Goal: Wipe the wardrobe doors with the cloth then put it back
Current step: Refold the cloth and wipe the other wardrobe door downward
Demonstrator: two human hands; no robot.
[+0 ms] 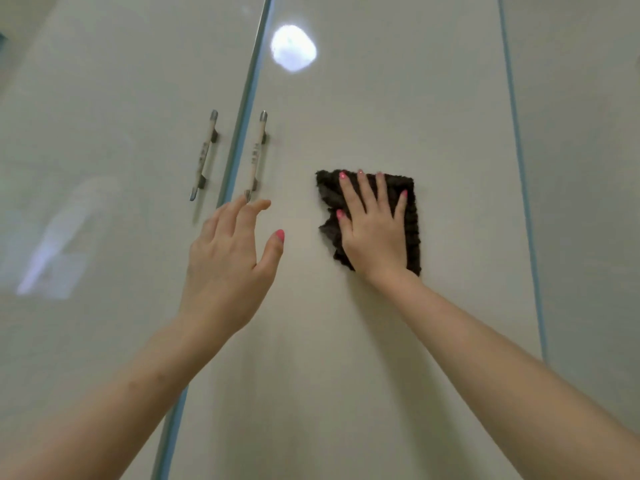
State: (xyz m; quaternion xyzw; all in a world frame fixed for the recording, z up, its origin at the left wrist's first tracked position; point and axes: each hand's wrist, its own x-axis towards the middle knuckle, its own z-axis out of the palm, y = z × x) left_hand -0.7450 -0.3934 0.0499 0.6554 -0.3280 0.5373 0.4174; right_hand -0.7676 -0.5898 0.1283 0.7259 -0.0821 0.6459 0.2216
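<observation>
A dark brown fuzzy cloth point(412, 216) is spread flat against the middle wardrobe door point(381, 98), a glossy pale panel. My right hand point(372, 226) lies on the cloth with fingers spread, pressing it to the door. My left hand point(232, 268) hovers open in front of the same door, fingers apart, just below the right-hand bar handle point(255, 155), holding nothing. The left wardrobe door point(104, 133) carries a matching bar handle point(205, 155).
A thin blue-grey seam point(242, 109) runs between the left and middle doors, and another seam point(519, 161) separates the middle door from a third panel point(588, 168) on the right. A bright light reflection point(292, 47) shows high on the middle door.
</observation>
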